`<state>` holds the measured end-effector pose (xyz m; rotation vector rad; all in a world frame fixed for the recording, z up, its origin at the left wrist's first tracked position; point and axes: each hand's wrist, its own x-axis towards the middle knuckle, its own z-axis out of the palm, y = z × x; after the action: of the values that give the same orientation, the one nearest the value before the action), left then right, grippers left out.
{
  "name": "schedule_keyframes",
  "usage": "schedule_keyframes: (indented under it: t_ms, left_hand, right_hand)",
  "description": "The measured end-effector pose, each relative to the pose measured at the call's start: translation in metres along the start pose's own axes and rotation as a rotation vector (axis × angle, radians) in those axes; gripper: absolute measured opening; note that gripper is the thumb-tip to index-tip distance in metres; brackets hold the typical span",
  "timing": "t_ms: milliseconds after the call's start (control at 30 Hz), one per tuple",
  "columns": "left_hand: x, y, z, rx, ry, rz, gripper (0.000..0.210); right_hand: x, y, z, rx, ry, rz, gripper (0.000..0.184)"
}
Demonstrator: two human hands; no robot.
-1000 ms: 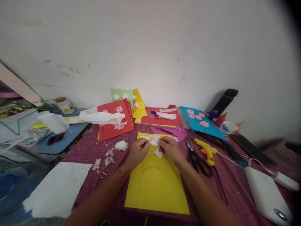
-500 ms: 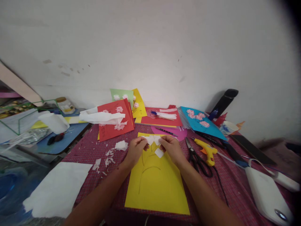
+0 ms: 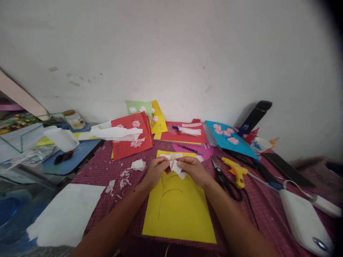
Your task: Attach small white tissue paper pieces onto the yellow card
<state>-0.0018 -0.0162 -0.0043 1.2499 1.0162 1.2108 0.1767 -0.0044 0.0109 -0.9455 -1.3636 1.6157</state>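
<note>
Between my two hands is a small piece of white tissue paper [image 3: 174, 166], pinched from both sides over the top of a yellow sheet [image 3: 182, 214]. My left hand [image 3: 155, 172] grips its left side with thumb and fingers. On the other side my right hand [image 3: 194, 170] pinches it the same way. More white paper shows just behind the fingertips, partly hidden by them. Thin dark curved lines, like stems, are drawn on the yellow sheet, which lies flat on the checked tablecloth.
Black scissors [image 3: 225, 180] and a yellow glue gun [image 3: 237, 171] lie to the right, near a white device [image 3: 304, 221]. Torn scraps [image 3: 124, 180] and a white sheet [image 3: 66, 214] are at left. Red cards [image 3: 131, 142] and a blue card [image 3: 232, 139] stand at the back.
My hands have drawn closer together. The white tissue pieces between them have shifted, and one now hangs folded between the fingertips.
</note>
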Motion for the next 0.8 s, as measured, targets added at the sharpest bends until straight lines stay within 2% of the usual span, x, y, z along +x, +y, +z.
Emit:
schedule_keyframes:
  t_ms: [167,333,433,533,700,800]
  left_hand:
    - [0.0011,-0.0044,0.0002,-0.061,-0.039,-0.024,0.018]
    - [0.002,-0.0033,0.0009,-0.097,-0.094,-0.057,0.024]
    - [0.0022,-0.0009,0.0014,-0.029,-0.061,-0.03,0.023]
    - [0.0027,0.0003,0.0021,0.02,-0.014,-0.009,0.022]
    - [0.0041,-0.0017,0.0018,0.051,0.035,0.024,0.019]
    - [0.0042,-0.0033,0.0011,0.036,0.022,0.024,0.018]
  right_hand:
    - [-0.0014,-0.0009,0.0019,-0.18,0.014,-0.035,0.027]
    - [-0.0035,-0.0055,0.0064,-0.35,0.084,-0.216,0.025]
    - [-0.0036,-0.005,0.0082,-0.454,0.104,-0.326,0.02]
    - [-0.0032,-0.0043,0.0083,-0.532,0.108,-0.369,0.017]
    - [-0.0026,-0.0041,0.004,-0.496,0.128,-0.367,0.013]
    - [-0.0015,-0.0009,0.001,-0.415,0.119,-0.33,0.012]
